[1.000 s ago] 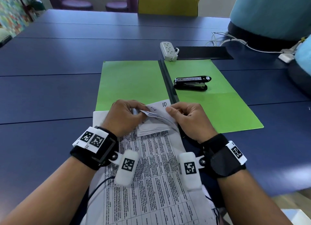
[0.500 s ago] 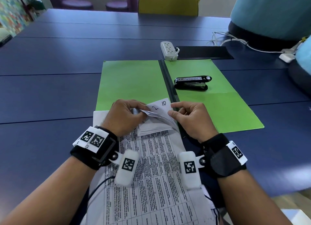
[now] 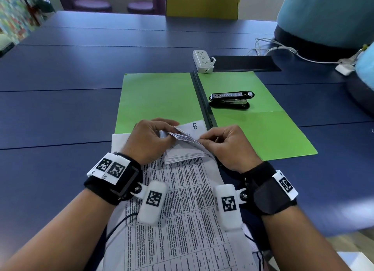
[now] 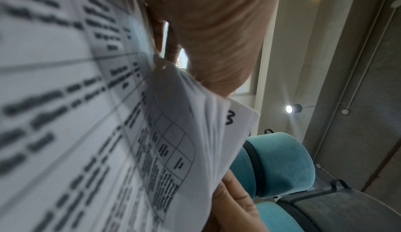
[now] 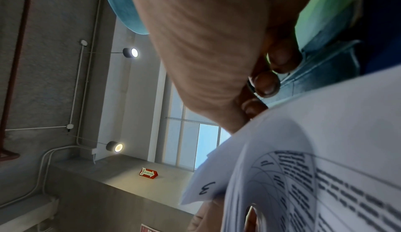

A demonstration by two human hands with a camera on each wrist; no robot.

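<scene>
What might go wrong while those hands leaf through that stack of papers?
The left hand pinches several bent-back corners of the paper stack; a slipped grip would likely drop them and lose the place. The right hand lifts thin sheets, so two may stick together and a number get skipped.

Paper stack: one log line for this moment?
left hand grips paper stack | right hand pinches its corner | stapler untouched on green folder

Printed paper stack (image 3: pixel 182 189), numbered far corners fanned, overlaps green folder (image 3: pixel 157 100).
</scene>
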